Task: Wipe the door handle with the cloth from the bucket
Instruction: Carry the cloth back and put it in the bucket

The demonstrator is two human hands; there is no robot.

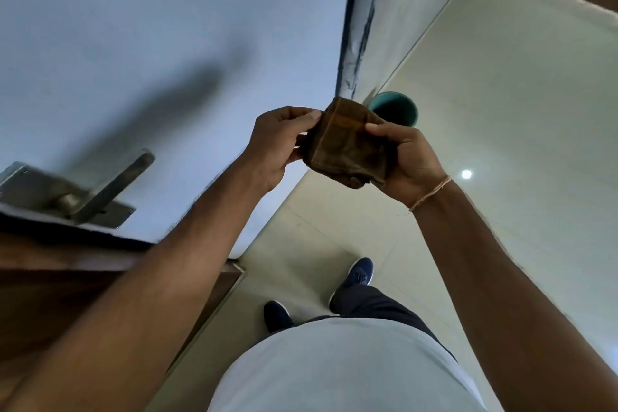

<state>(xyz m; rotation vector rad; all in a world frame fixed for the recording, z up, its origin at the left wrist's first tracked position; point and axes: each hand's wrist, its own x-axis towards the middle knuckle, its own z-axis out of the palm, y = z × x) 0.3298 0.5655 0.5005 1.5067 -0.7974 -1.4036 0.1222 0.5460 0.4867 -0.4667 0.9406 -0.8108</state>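
A folded brown cloth [347, 147] is held between both hands in the middle of the view. My left hand [277, 144] grips its left edge with thumb on top. My right hand [408, 157] clasps its right side; a thread band circles that wrist. A grey metal lever door handle [113, 184] on its plate sticks out of the pale door [167, 43] at the left, well apart from the cloth. A teal bucket [399, 109] stands on the floor by the door's edge, partly hidden behind the cloth.
A brown wooden door edge [67, 278] lies at the lower left. Pale glossy floor tiles [501, 110] spread to the right. My two dark blue shoes [356, 276] stand on the tiles below the hands.
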